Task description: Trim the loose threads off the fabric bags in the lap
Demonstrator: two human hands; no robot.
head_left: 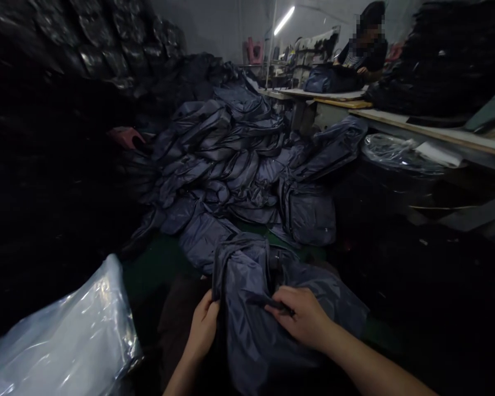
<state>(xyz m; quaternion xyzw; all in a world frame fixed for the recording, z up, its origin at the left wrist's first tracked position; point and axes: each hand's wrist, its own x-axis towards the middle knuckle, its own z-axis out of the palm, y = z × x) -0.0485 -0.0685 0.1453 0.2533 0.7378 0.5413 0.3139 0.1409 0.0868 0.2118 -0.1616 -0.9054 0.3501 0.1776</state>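
A dark blue-grey fabric bag [247, 280] lies across my lap at the bottom centre, its cloth loose and wrinkled. At its left edge, my left hand [206, 322] is closed on the dark rim, thumb on top. My right hand [299, 316] pinches a fold or strip of the same bag near its middle. Both hands are apart, with cloth between them. Part of the bag spreads to the right, beyond my right hand. The fingertips under the cloth are hidden.
Ahead lies a large heap of similar bags [231, 143]. Clear plastic packaging [74, 335] is at lower left, a red stool [127, 136] at the heap's left. A person [365, 47] handles a bag [330, 78] at a worktable [421, 124]. Dark stacks stand both sides.
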